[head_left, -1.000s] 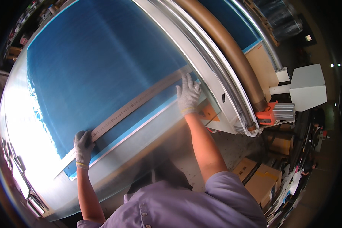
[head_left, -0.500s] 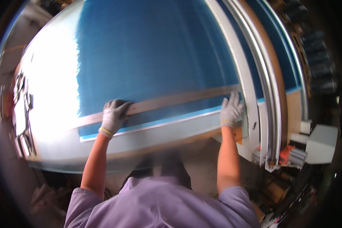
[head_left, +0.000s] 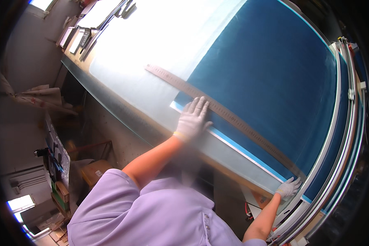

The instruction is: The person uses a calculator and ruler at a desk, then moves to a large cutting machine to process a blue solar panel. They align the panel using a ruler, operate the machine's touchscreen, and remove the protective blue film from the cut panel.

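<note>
White gloves (head_left: 188,126), two in number, are worn. The left hand (head_left: 194,118) is laid flat, thumb apart, against the near edge of one metal ruler (head_left: 238,122); the right hand (head_left: 288,187) is spread near its right end, contact unclear. One blue sheet (head_left: 274,74) is crossed by the ruler and supported by one pale table (head_left: 141,104). Leftward, one cardboard box (head_left: 93,172) is seen.

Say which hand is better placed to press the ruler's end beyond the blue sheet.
Left, probably: the left hand lies nearer that end of the ruler; the right hand is by the opposite end.
</note>
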